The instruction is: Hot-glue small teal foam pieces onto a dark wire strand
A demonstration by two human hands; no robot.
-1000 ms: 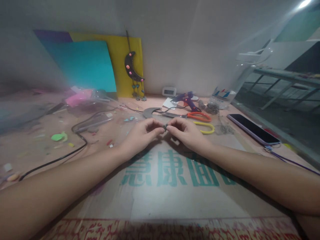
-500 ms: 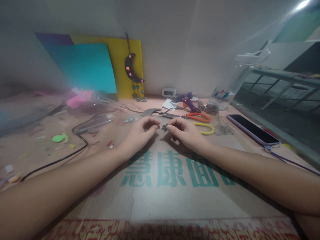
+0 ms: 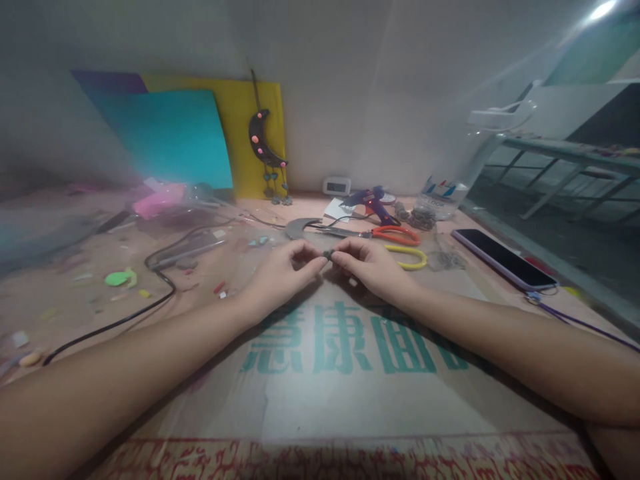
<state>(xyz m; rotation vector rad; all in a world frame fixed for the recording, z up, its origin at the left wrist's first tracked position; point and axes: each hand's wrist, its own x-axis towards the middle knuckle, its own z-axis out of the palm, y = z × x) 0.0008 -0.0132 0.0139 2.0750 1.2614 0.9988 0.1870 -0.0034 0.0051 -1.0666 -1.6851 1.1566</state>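
Note:
A small dark grey-green piece point(image 3: 327, 255), lobed like a little flower, is pinched between thumb and fingers of both hands. My left hand point(image 3: 293, 268) grips its left side, my right hand point(image 3: 373, 267) its right side; fingertips cover most of it. Just behind the hands lie pliers with orange handles point(image 3: 395, 235) and a curved grey blade or jaw point(image 3: 300, 228). A yellow handle loop point(image 3: 413, 257) rests beside my right hand. Under the hands spreads a pale sheet point(image 3: 320, 407) with green printed characters.
At the back stand a purple glue gun point(image 3: 373, 201), a small white digital display point(image 3: 337, 186) and a clear tub point(image 3: 443, 197). A phone point(image 3: 503, 259) lies right. A moon-shaped ornament point(image 3: 264, 143) hangs before yellow card. A black cord point(image 3: 115, 325) and scraps cover the left.
My left hand has moved slightly right, and its fingertips have closed on the small piece. Before, only my right hand held it. The piece is now more covered.

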